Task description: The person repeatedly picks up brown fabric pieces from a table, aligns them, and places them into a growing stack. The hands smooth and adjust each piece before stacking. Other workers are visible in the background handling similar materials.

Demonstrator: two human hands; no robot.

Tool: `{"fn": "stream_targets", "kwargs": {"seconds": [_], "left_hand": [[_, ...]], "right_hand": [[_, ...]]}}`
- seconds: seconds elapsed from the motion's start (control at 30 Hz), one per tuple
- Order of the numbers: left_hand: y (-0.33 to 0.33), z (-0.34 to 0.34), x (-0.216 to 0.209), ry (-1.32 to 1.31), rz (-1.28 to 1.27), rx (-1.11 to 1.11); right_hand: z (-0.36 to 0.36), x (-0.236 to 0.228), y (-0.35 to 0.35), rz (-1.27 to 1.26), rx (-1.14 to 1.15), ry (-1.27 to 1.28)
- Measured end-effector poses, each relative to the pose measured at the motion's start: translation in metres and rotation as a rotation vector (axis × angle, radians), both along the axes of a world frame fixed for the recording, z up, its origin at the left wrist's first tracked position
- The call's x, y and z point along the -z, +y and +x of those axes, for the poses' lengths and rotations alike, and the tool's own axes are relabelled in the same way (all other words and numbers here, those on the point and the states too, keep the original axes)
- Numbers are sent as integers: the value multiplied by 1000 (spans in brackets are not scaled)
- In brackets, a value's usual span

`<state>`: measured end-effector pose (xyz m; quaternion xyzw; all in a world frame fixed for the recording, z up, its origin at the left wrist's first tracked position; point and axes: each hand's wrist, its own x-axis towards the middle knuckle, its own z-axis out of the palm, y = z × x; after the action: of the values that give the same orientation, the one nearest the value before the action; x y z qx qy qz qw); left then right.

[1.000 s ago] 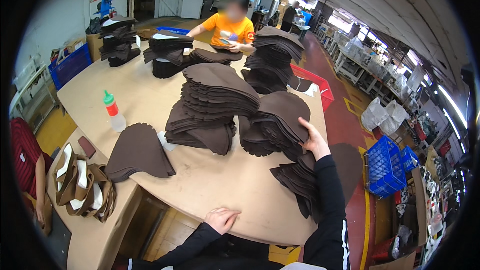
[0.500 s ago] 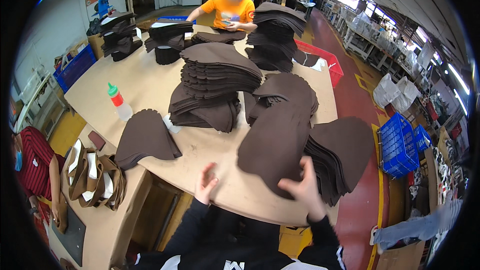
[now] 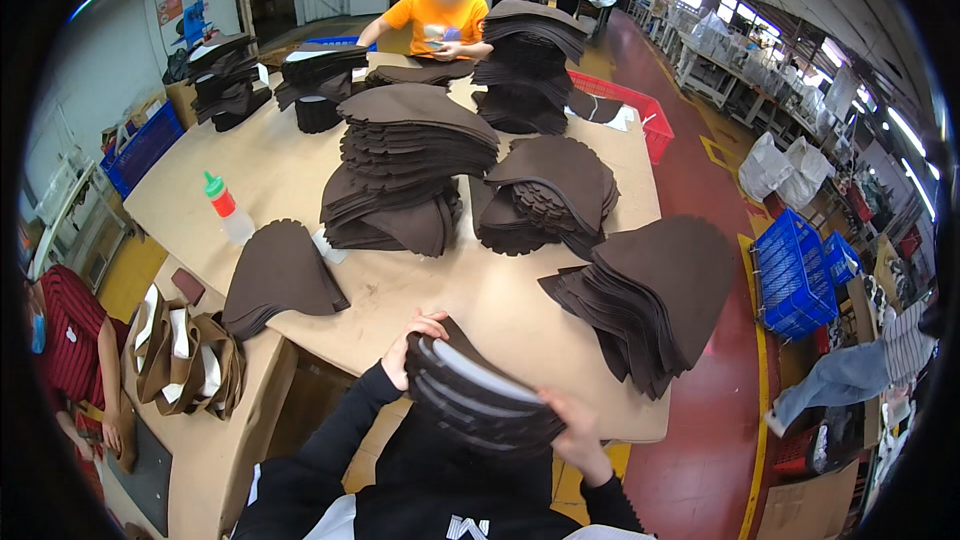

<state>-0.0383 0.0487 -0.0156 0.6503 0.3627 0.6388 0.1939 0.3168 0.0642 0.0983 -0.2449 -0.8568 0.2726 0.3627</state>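
Close to my body, at the table's front edge, I hold a bent stack of dark brown cut pieces (image 3: 480, 395), its layered edges and a pale strip facing me. My left hand (image 3: 404, 352) is closed on its left end. At the other end my right hand (image 3: 578, 432) grips it, fingers partly hidden behind the pieces. Right of it lies a fanned pile of brown pieces (image 3: 660, 290) with rounded tops. Beyond stand a scallop-edged pile (image 3: 548, 190) and a taller pile (image 3: 410, 170). A lower pile (image 3: 282, 275) rests at the table's left edge.
A bottle with a green cap (image 3: 222, 202) stands on the table (image 3: 440, 285). More tall piles (image 3: 530, 60) line the far side, near a person in orange (image 3: 440, 20). Brown looped pieces (image 3: 190, 360) lie left, beside another person. Blue crates (image 3: 795, 275) stand right.
Both hands have closed on the pieces and drawn them toward my body, away from the piles. The large piece that leaned across the right piles is gone from there. The view has shifted slightly.
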Motion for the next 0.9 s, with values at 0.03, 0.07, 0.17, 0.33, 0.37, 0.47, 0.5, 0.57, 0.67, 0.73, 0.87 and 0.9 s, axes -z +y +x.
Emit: {"fn": "stream_targets", "kwargs": {"seconds": [0.03, 0.07, 0.17, 0.33, 0.37, 0.47, 0.5, 0.57, 0.67, 0.73, 0.87, 0.9], "left_hand": [[-7, 15, -32, 19, 28, -41], [-16, 30, -65, 38, 53, -91], [-32, 61, -110, 164, -162, -335], [-24, 43, -49, 48, -465, -77], [-29, 45, -37, 68, -434, -113], [-26, 58, -43, 19, -386, -192], [-22, 59, -51, -15, -414, -231], [-18, 69, -52, 8, -278, -379], [-26, 80, -103, 124, -244, -456], [-25, 81, -106, 42, -353, -347], [-11, 69, -68, 25, -493, -123], [-7, 68, -65, -6, -493, -71]], "right_hand": [[4, -6, 6, -77, 17, 43], [6, -15, 13, -152, 24, 83], [10, -26, 22, -315, 80, 100], [-4, 8, 7, -423, 221, 176], [-13, 5, 6, -386, 266, 212], [-19, 19, 7, -474, 282, 342], [-20, 19, 13, -330, 297, 301], [-20, 25, 17, -379, 268, 447], [-20, 9, 28, -417, 204, 573], [-18, -4, 28, -518, 174, 598], [0, 38, 45, -236, 328, 199], [5, 58, 49, -226, 365, 243]]}}
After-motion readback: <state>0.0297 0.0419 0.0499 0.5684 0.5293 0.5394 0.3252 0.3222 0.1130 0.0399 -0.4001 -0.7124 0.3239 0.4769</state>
